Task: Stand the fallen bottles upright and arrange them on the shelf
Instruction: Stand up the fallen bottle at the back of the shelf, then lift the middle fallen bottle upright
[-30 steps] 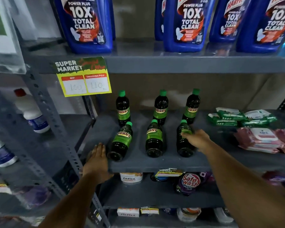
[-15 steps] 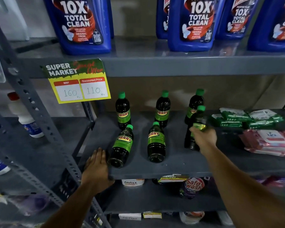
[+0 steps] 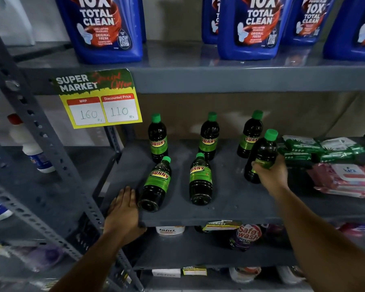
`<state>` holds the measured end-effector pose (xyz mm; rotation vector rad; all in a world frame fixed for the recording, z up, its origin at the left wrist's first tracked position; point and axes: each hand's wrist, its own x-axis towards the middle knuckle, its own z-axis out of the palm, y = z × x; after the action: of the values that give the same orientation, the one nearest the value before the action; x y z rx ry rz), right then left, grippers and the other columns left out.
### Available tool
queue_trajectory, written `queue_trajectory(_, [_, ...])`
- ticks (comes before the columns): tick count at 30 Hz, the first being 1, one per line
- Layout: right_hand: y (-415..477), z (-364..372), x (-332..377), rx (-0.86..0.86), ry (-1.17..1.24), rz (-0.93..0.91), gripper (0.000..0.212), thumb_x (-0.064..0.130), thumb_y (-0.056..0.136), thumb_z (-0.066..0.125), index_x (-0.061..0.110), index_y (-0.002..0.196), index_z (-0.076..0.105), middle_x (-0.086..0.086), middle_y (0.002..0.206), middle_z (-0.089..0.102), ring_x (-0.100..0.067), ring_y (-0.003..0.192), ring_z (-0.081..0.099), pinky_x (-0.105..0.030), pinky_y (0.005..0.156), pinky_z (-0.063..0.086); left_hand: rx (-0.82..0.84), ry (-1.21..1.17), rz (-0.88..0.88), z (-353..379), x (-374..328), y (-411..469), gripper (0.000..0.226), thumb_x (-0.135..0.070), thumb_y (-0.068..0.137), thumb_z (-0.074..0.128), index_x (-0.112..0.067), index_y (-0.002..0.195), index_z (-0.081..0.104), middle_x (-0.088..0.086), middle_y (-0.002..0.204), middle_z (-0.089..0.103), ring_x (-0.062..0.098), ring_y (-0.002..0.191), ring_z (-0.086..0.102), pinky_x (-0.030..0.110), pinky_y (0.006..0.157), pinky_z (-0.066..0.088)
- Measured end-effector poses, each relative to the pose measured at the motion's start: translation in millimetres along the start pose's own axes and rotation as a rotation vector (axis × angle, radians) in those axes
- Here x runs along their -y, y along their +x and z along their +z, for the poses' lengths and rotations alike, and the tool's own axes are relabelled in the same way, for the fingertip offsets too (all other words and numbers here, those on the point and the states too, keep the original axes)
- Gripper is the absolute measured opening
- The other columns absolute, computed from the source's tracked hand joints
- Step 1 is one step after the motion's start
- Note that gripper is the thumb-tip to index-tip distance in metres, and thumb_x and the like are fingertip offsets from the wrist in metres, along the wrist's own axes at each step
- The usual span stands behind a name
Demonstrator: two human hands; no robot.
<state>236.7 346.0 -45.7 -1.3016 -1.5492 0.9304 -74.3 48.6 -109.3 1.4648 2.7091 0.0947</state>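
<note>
The grey shelf [image 3: 230,199] carries six dark green-capped bottles in two rows. At the back, toward 12 o'clock, three back bottles [image 3: 209,137] stand upright and well apart. In the front row, the right bottle [image 3: 261,154] is nearly upright, tilted a little, with its base on or just above the shelf in front of the back-right one; whether it touches cannot be told. The right hand [image 3: 271,172] is the active grip, clenched around that bottle's labelled middle. Two fallen bottles are left: the middle bottle [image 3: 200,180] lies at about 6 o'clock from the back-centre one, cap pointing to 12; the left bottle [image 3: 156,184] lies at about 7 o'clock, cap tipped toward 1. The left hand [image 3: 123,209] lies flat and released on the shelf's front-left corner, just beside the left bottle's base, grasping nothing. By my judgement roughly a third of the righting is nearly done, with two bottles and the final lining-up remaining.
</note>
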Motion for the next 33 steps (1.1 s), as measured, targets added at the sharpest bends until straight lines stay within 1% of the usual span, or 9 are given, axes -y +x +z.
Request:
queue_trajectory(3, [-21.4, 3.1, 5.3, -0.201, -0.112, -0.082, 0.077, 0.027, 0.07, 0.082, 0.009, 0.136, 0.046, -0.019, 0.131, 0.053, -0.038, 0.124, 0.048, -0.049, 0.101, 0.041, -0.001, 0.024, 0.007, 0.9, -0.1, -0.7, 0.128, -0.062, 0.065, 0.07, -0.005, 0.152, -0.005, 0.013, 0.163, -0.004, 0.029, 0.15, -0.004, 0.044, 0.122, 0.006])
queue_trajectory(5, [-45.2, 12.6, 10.5, -0.351, -0.253, -0.253, 0.074, 0.038, 0.069, 0.076, 0.002, 0.129, 0.051, -0.026, 0.126, 0.051, -0.044, 0.12, 0.045, -0.053, 0.098, 0.036, -0.007, 0.035, 0.005, 1.0, -0.6, -0.8, 0.127, -0.062, 0.066, 0.07, -0.005, 0.152, -0.005, 0.013, 0.163, -0.004, 0.029, 0.15, -0.004, 0.043, 0.122, 0.005])
queue_trajectory(8, [-71.4, 39.9, 22.2, -0.116, -0.311, -0.427, 0.054, 0.037, 0.078, 0.075, 0.005, 0.118, 0.061, -0.019, 0.115, 0.056, -0.039, 0.11, 0.053, -0.051, 0.091, 0.045, -0.012, 0.039, 0.011, 0.1, -1.2, -1.0, 0.126, -0.06, 0.068, 0.07, -0.004, 0.152, -0.005, 0.014, 0.163, -0.004, 0.029, 0.15, -0.004, 0.044, 0.123, 0.005])
queue_trajectory(13, [-74.9, 90.1, 53.2, 0.359, -0.283, 0.033, 0.078, 0.055, 0.074, 0.078, 0.012, 0.133, 0.049, -0.009, 0.123, 0.055, -0.027, 0.113, 0.058, -0.034, 0.092, 0.047, 0.012, 0.013, 0.001, -3.3, -2.6, -3.5, 0.125, -0.057, 0.07, 0.071, -0.006, 0.151, -0.008, 0.012, 0.163, -0.007, 0.028, 0.15, -0.007, 0.042, 0.123, 0.002])
queue_trajectory(16, [-74.1, 112.3, 61.8, 0.461, -0.269, 0.241, 0.061, 0.058, 0.068, 0.079, 0.019, 0.108, 0.055, -0.003, 0.107, 0.06, -0.018, 0.086, 0.058, -0.026, 0.07, 0.045, 0.011, 0.004, 0.0, -4.2, -3.5, -4.3, 0.123, -0.056, 0.071, 0.071, -0.006, 0.151, -0.009, 0.012, 0.163, -0.008, 0.028, 0.15, -0.008, 0.042, 0.123, 0.0])
queue_trajectory(22, [-73.1, 125.9, 57.8, 0.439, -0.088, 0.443, 0.052, 0.03, 0.054, 0.093, 0.018, 0.084, 0.051, -0.005, 0.09, 0.064, -0.026, 0.084, 0.067, -0.039, 0.08, 0.058, 0.018, -0.006, -0.001, -5.9, -3.9, -4.8, 0.121, -0.053, 0.073, 0.07, -0.006, 0.152, -0.009, 0.013, 0.163, -0.008, 0.028, 0.15, -0.009, 0.042, 0.123, 0.0])
queue_trajectory(25, [-76.9, 121.8, 54.8, 0.413, -0.155, 0.463, 0.055, 0.03, 0.048, 0.091, 0.016, 0.088, 0.056, -0.008, 0.095, 0.067, -0.028, 0.091, 0.068, -0.04, 0.083, 0.059, 0.017, -0.005, -0.004, -6.1, -3.7, -4.8, 0.122, -0.053, 0.072, 0.071, -0.005, 0.151, -0.009, 0.013, 0.163, -0.008, 0.028, 0.15, -0.009, 0.042, 0.123, 0.001])
queue_trajectory(28, [-74.2, 115.6, 58.6, 0.301, -0.135, 0.421, 0.061, 0.029, 0.048, 0.09, 0.013, 0.099, 0.061, -0.008, 0.098, 0.068, -0.025, 0.09, 0.067, -0.031, 0.071, 0.055, 0.017, 0.002, -0.002, -5.1, -4.0, -4.3, 0.122, -0.052, 0.072, 0.071, -0.006, 0.151, -0.009, 0.013, 0.163, -0.008, 0.028, 0.15, -0.009, 0.042, 0.123, 0.001])
queue_trajectory(33, [-63.8, 105.8, 66.2, 0.172, -0.026, 0.363, 0.075, 0.022, 0.061, 0.087, 0.009, 0.112, 0.034, -0.01, 0.103, 0.059, -0.022, 0.081, 0.06, -0.034, 0.072, 0.05, 0.008, 0.009, -0.005, -3.5, -3.6, -3.5, 0.12, -0.052, 0.071, 0.07, -0.006, 0.152, -0.006, 0.013, 0.163, -0.006, 0.029, 0.15, -0.006, 0.043, 0.123, 0.002])
